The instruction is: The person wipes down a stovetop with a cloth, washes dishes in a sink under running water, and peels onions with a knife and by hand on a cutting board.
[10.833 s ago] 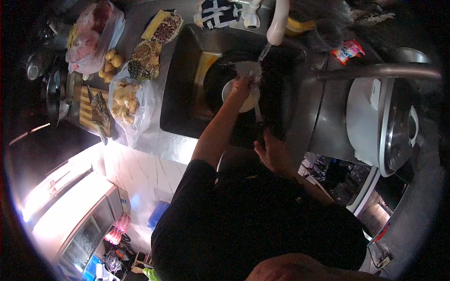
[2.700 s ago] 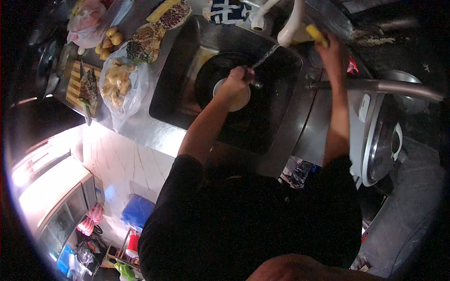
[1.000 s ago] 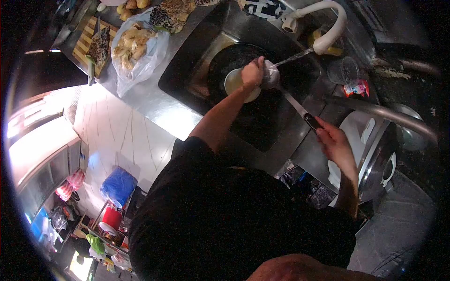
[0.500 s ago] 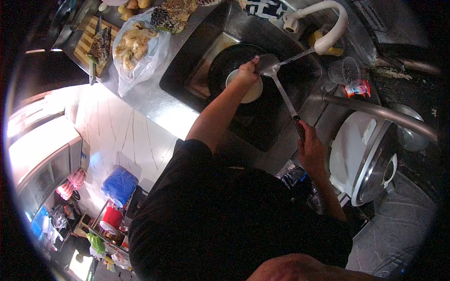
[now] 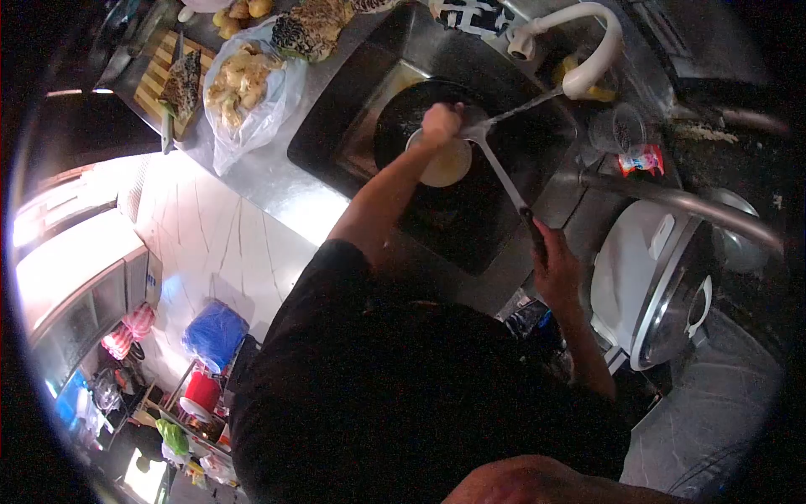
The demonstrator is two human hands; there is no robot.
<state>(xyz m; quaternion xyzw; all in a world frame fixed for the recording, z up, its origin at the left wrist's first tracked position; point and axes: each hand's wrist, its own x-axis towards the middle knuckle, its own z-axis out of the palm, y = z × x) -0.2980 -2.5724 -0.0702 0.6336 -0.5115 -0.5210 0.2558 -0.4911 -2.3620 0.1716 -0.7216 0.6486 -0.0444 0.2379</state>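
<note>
My right hand (image 5: 557, 262) is wrapped round the dark handle of a long metal spatula (image 5: 506, 178), held at a slant over the sink (image 5: 336, 109). My left hand (image 5: 442, 123) is closed at the spatula's broad head, which it partly hides; its fingers are a little blurred. A thin stream of water runs from the white curved faucet (image 5: 609, 38) onto the head. Below my left hand, a pale round bowl (image 5: 447, 165) with cloudy liquid sits in or over a dark round pan (image 5: 395, 109) in the sink.
Left of the sink are a plastic bag of pale food pieces (image 5: 243, 84), a striped cutting board (image 5: 151, 76) with a knife (image 5: 167, 130), and a dark patterned cloth-like piece (image 5: 306, 29). At right stand a clear cup (image 5: 617, 130), a metal bar (image 5: 672, 195) and a large white lidded pot (image 5: 625, 269).
My left hand has shifted slightly left and turned, with its back now more toward me. The spatula has moved slightly left and down, its head still near the water stream.
</note>
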